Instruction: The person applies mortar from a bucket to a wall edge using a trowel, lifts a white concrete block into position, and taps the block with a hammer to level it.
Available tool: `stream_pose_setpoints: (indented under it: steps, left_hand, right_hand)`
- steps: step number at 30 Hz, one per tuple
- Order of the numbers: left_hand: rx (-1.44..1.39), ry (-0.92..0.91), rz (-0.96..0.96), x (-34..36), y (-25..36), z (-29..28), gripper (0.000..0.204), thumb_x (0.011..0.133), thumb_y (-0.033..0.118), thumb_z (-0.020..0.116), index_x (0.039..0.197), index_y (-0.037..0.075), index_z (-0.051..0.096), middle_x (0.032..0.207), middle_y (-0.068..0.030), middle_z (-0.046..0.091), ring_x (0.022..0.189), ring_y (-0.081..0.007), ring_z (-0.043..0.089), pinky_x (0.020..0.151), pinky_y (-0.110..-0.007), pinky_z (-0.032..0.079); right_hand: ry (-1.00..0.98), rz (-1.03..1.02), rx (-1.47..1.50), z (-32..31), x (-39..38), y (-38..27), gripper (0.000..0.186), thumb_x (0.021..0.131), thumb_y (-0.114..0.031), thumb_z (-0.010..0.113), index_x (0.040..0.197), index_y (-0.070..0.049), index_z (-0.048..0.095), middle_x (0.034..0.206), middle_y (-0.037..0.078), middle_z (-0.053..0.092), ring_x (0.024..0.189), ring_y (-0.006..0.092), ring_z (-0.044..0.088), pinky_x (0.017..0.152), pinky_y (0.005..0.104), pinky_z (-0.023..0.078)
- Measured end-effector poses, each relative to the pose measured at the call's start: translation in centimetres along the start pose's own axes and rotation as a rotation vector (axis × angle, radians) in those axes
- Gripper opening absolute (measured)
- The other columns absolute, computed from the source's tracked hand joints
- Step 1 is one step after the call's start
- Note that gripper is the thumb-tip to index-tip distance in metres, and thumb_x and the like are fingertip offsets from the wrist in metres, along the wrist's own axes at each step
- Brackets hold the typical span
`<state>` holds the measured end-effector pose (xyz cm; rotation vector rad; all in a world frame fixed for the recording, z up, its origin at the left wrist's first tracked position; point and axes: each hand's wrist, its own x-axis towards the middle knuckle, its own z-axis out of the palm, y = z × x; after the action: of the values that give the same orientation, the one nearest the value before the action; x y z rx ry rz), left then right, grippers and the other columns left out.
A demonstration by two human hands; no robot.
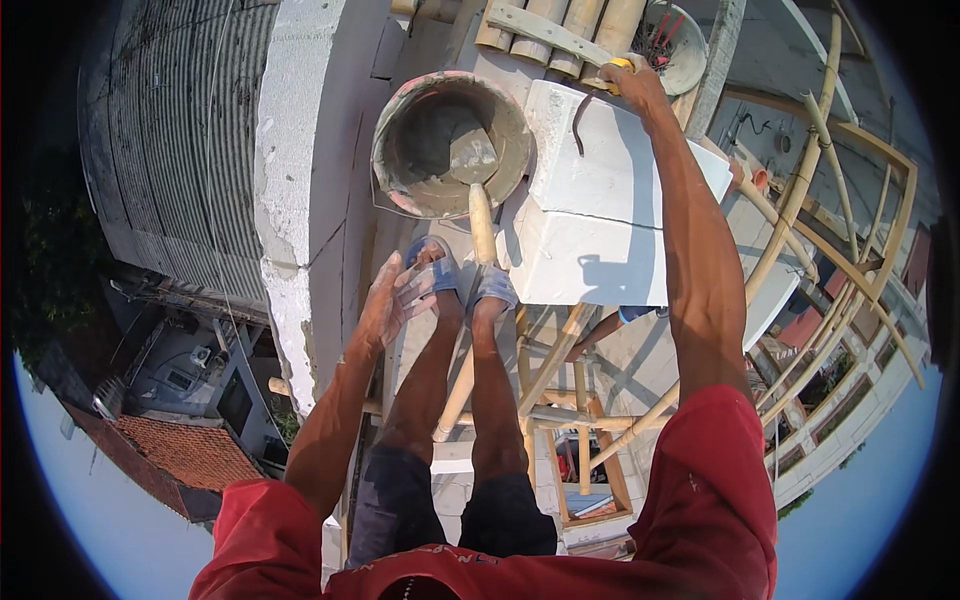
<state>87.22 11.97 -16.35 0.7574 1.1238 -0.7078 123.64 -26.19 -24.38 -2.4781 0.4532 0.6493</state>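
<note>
My right hand (640, 85) reaches far forward, its fingers closed around a small yellow tape measure (615, 68) beyond the white blocks. A dark curved strip (578, 125) lies against the block below it. My left hand (400, 300), dusted white, is open with stretched fingers and holds nothing, beside my sandalled feet. Ahead of it stands a mortar-smeared bucket (383, 150). A trowel (482, 222) rests in the bucket, its wooden handle sticking out over the near rim. Large white blocks (585, 240) sit to the right of the bucket.
A pale block wall (295, 160) runs along my left, with a corrugated roof (180, 150) beyond. Bamboo scaffolding (800, 200) stands at right and below. Bamboo poles (545, 25), a wooden bar (545, 32) and a second bucket (685, 65) lie ahead. Another person's arm (595, 335) shows below.
</note>
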Motion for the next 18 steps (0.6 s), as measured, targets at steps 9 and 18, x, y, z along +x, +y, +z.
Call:
stream_pose_setpoints:
  steps: [9,18]
  left_hand:
    - [0.1,0.245,-0.105,-5.9,-4.0,-4.2,0.072,0.097,0.053,0.059,0.148,0.006,0.041,0.138,-0.0168,0.055,0.114,-0.0254,0.062,0.095,-0.04,0.054]
    - [0.794,-0.214,0.333,-4.5,1.5,15.9,0.045,0.101,0.034,0.062,0.128,-0.002,0.06,0.109,-0.0107,0.07,0.101,-0.0158,0.065,0.093,-0.03,0.051]
  right_hand:
    - [0.414,0.226,-0.117,-9.0,3.1,5.8,0.105,0.071,-0.061,0.076,0.147,0.002,0.041,0.14,0.031,0.05,0.132,0.0426,0.05,0.106,0.0474,0.044]
    - [0.484,0.399,-0.06,-5.9,-15.5,29.1,0.068,0.091,-0.05,0.06,0.129,0.006,0.06,0.125,0.035,0.059,0.117,0.0478,0.059,0.104,0.0482,0.045]
